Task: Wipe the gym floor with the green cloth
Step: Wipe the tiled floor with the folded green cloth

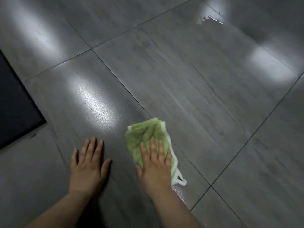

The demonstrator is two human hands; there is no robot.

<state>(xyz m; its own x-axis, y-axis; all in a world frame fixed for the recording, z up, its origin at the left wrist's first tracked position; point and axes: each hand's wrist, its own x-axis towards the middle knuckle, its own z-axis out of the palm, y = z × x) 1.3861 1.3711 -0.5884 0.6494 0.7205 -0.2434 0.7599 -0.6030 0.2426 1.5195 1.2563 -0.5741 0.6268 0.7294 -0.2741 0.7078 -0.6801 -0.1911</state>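
Note:
The green cloth (145, 135), with a white edge, lies crumpled flat on the grey tiled gym floor (189, 89) at the lower middle. My right hand (155, 165) presses palm-down on the cloth's near half, fingers spread and straight. My left hand (89, 163) rests flat on the bare floor to the left of the cloth, fingers apart, holding nothing. Faint wet streaks run across the tile beyond the cloth.
A dark mat (14, 106) lies on the floor at the left edge. A small puddle of water (212, 19) glints at the far upper right. Dark grout lines cross the floor, and light patches reflect off the tiles.

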